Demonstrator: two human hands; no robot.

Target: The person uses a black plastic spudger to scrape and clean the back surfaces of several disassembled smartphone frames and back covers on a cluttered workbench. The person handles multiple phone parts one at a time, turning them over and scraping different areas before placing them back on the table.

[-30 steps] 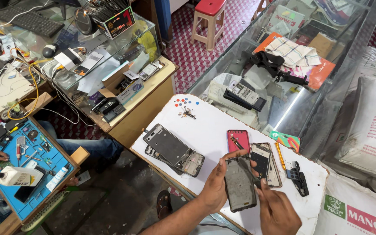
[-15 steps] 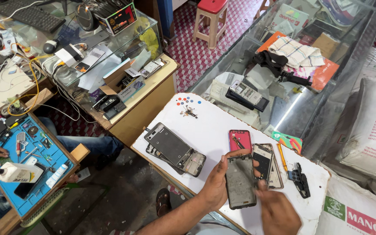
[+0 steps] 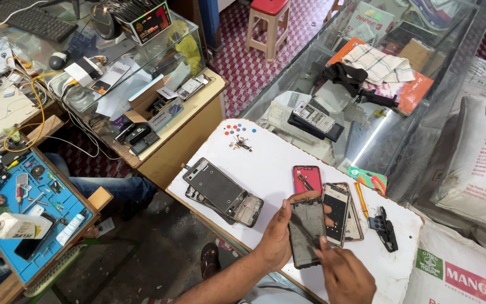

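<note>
The left hand (image 3: 279, 239) stays clamped around the dark rectangular phone panel (image 3: 306, 232), held above the white work board (image 3: 265, 163). The right hand (image 3: 341, 273) has shifted lower, fingertips now pressing the panel's lower edge.

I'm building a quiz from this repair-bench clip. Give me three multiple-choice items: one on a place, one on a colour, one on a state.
1. Where does the dark phone frame lie?
A. on the white board
B. on the floor
C. on the stool

2. What colour is the work mat at far left?
A. green
B. blue
C. white

3. How is the phone panel held?
A. lying untouched
B. left hand grips, right hand touches
C. right hand alone

Answers: 1 A, it rests on the white board. 2 B, the mat is blue. 3 B, the left hand wraps its edge while the right hand meets its lower part.
</note>
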